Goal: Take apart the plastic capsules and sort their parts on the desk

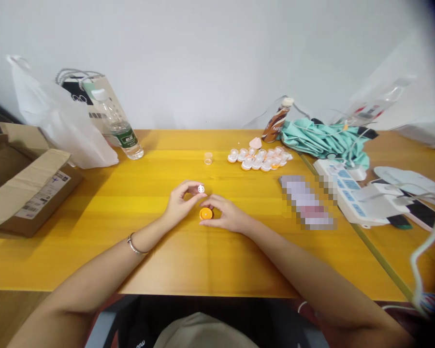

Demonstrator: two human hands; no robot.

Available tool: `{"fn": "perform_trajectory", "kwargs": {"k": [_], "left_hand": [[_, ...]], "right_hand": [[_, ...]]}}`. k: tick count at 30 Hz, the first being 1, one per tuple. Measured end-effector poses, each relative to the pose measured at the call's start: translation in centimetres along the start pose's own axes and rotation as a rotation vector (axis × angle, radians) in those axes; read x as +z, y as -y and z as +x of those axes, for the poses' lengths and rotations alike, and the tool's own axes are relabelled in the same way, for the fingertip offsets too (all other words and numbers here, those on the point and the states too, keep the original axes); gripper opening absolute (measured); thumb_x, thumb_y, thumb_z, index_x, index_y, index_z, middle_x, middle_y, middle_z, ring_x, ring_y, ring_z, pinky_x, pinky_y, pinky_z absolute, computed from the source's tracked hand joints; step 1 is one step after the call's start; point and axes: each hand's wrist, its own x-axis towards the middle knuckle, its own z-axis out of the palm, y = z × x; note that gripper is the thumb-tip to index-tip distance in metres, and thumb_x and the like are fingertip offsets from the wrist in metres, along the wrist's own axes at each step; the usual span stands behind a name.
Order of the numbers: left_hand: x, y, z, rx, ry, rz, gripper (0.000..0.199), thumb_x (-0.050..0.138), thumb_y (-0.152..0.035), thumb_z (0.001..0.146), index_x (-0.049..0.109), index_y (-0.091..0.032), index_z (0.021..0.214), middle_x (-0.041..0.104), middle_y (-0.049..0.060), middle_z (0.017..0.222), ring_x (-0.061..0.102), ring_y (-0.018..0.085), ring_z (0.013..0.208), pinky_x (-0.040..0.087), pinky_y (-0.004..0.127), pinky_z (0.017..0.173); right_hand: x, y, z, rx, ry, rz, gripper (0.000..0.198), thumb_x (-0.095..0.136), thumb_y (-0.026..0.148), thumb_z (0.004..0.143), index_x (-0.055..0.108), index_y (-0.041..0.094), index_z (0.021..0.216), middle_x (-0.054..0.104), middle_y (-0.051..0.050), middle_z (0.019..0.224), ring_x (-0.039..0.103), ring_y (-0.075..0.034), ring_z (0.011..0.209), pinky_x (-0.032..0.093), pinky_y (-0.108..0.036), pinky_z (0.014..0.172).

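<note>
Pinched between the thumb and forefinger of my left hand (181, 200) is a small white round piece with dark marks (201, 189). My right hand (226, 215) curls its fingers around a round orange cap-like piece (206, 213), whose hollow side faces up with a pale spot in the middle. The two hands are close together over the table (159, 270), the left slightly farther from me. Beyond them stands a small clear plastic cup (208, 158). A cluster of several clear-domed pieces with white and orange bases (261, 158) lies to the right of it.
At the left are an open cardboard box (39, 193), a white plastic bag (68, 125) and a water bottle (126, 137). On the right are a pixelated phone (306, 200), a power strip (348, 193), teal fabric (322, 140) and a brown drink bottle (276, 121).
</note>
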Motion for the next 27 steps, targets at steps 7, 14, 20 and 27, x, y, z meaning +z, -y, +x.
{"fn": "perform_trajectory", "kwargs": {"k": [7,14,20,27], "left_hand": [[0.0,0.2,0.0,0.149,0.107,0.120,0.021,0.067,-0.028,0.074,0.064,-0.018,0.092,0.062,0.003,0.080,0.056,0.012,0.073,0.046,0.025,0.070],[0.1,0.5,0.0,0.196,0.109,0.165,0.021,0.064,-0.028,0.077,0.062,-0.019,0.096,0.062,0.003,0.082,0.056,0.012,0.073,0.046,0.026,0.072],[0.1,0.6,0.1,0.176,0.103,0.165,0.021,0.063,-0.029,0.078,0.062,-0.019,0.096,0.062,0.003,0.082,0.056,0.013,0.073,0.046,0.026,0.072],[-0.1,0.4,0.0,0.175,0.141,0.142,0.021,0.062,-0.027,0.078,0.061,-0.019,0.098,0.062,0.004,0.084,0.057,0.013,0.075,0.046,0.026,0.073]], "right_hand": [[0.1,-0.8,0.6,0.262,-0.391,0.348,0.028,0.057,0.045,0.077,0.058,0.019,0.086,0.063,-0.003,0.079,0.058,-0.013,0.070,0.048,-0.028,0.068],[-2.0,-3.8,2.4,0.257,-0.623,0.228,0.033,0.053,0.043,0.080,0.060,0.021,0.103,0.062,-0.006,0.112,0.056,-0.019,0.105,0.040,-0.037,0.098],[-3.3,-8.6,8.4,0.364,-0.544,0.404,0.049,0.045,0.041,0.082,0.044,0.023,0.128,0.041,-0.003,0.139,0.035,-0.017,0.130,0.030,-0.037,0.107],[-5.7,-12.1,10.4,0.453,-0.673,0.389,0.065,0.040,0.029,0.081,0.019,0.015,0.141,0.020,-0.008,0.149,0.019,-0.016,0.137,0.021,-0.038,0.110]]}}
